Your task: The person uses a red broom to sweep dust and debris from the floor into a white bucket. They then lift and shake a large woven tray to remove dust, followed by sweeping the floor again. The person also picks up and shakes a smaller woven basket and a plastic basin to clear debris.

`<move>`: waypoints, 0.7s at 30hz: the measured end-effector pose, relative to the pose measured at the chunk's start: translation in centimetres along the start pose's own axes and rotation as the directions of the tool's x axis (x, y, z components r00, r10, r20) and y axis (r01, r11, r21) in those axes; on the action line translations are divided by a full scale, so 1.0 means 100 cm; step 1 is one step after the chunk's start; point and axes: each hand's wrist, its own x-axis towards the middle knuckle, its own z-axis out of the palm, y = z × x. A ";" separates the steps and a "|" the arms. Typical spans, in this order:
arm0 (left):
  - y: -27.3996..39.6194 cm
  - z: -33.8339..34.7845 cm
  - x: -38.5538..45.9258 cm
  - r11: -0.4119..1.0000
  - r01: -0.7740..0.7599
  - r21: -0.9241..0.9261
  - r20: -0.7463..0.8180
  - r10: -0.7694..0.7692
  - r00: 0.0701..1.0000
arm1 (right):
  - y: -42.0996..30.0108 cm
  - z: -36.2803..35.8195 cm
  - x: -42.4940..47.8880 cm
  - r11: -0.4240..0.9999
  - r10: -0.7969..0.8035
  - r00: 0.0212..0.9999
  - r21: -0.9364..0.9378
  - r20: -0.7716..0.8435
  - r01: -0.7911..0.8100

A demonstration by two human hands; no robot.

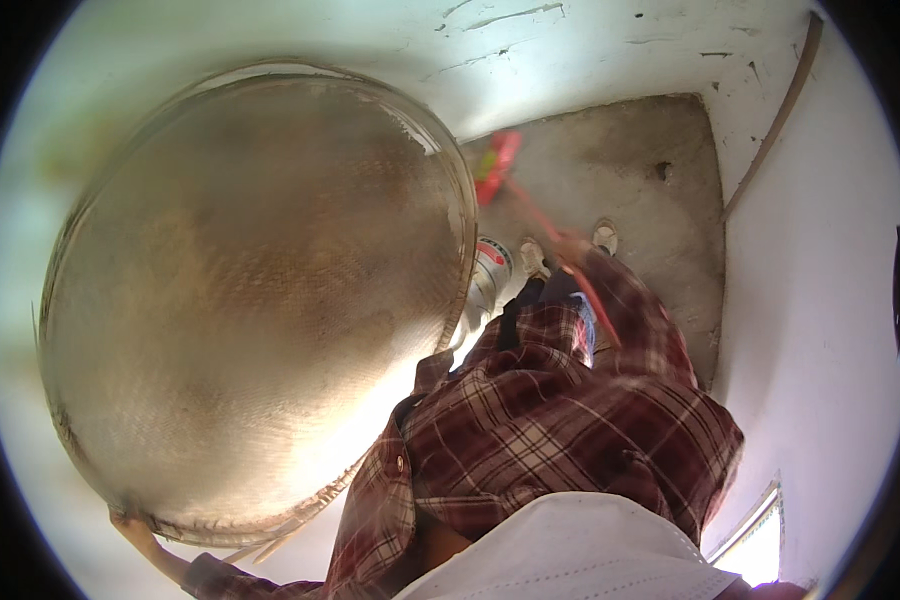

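Observation:
A large round woven bamboo tray point(270, 285) stands on edge, tilted, across the left half of the view. My left hand point(129, 527) grips its rim at the lower left; some of the fingers are hidden behind that rim. In my right hand point(574, 251) is the red handle of a broom-like tool point(531, 204). Its red head, with a yellow-green patch, is blurred and lies just beyond the tray's right rim. Whether the head touches the tray or the floor, I cannot tell.
A white cylindrical bucket point(493, 262) with a red mark is partly hidden behind the tray, beside my shoes point(534, 259). The concrete floor point(630, 142) meets scuffed white walls point(802, 315). A thin brown pole point(778, 124) leans in the right corner.

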 end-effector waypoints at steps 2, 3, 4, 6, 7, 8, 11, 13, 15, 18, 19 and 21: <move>0.008 -0.049 -0.027 0.994 0.009 0.111 -0.016 -0.007 1.000 | -0.037 0.020 -0.115 0.847 -0.171 0.916 -0.528 -0.363 -0.052; -0.002 -0.040 -0.017 0.998 0.008 0.065 0.032 -0.010 0.999 | -0.054 0.009 -0.173 0.929 0.002 0.927 -0.343 -0.376 -0.141; -0.010 -0.019 0.002 1.000 -0.005 0.001 0.081 0.005 0.997 | -0.064 0.008 -0.217 0.890 -0.014 0.867 -0.401 -0.498 -0.217; -0.006 0.009 0.020 0.994 -0.045 -0.102 0.144 0.059 0.988 | -0.060 0.018 -0.267 0.738 -0.159 0.789 -0.603 -0.593 -0.304; -0.007 0.015 0.023 0.994 -0.039 -0.100 0.134 0.052 0.990 | -0.054 0.027 -0.273 0.657 -0.252 0.800 -0.704 -0.544 -0.272; -0.010 0.016 0.024 0.996 -0.027 -0.088 0.120 0.038 0.992 | -0.047 0.037 -0.280 0.553 -0.337 0.809 -0.796 -0.482 -0.244; -0.015 0.011 0.016 0.996 -0.060 -0.073 0.066 0.065 0.996 | -0.053 0.067 -0.254 0.471 -0.283 0.915 -0.873 -0.287 -0.128; -0.012 0.020 0.015 0.990 -0.092 -0.104 0.083 0.101 0.991 | -0.056 0.044 -0.174 0.507 -0.201 0.965 -0.861 -0.171 -0.047; -0.002 0.019 0.028 0.985 -0.121 -0.120 0.141 0.138 0.980 | -0.056 0.036 -0.097 0.400 -0.313 0.949 -0.910 -0.029 0.104; -0.015 0.016 0.057 0.974 -0.163 -0.159 0.175 0.190 0.966 | -0.072 0.032 -0.050 0.368 -0.270 0.957 -0.930 -0.110 -0.003; -0.017 0.015 0.061 0.982 -0.120 -0.148 0.173 0.146 0.974 | -0.074 0.016 -0.056 0.452 -0.278 0.948 -0.892 -0.157 -0.015; -0.030 0.022 0.049 0.988 -0.113 -0.109 0.119 0.126 0.985 | -0.081 -0.019 -0.083 0.647 -0.290 0.921 -0.763 -0.259 -0.011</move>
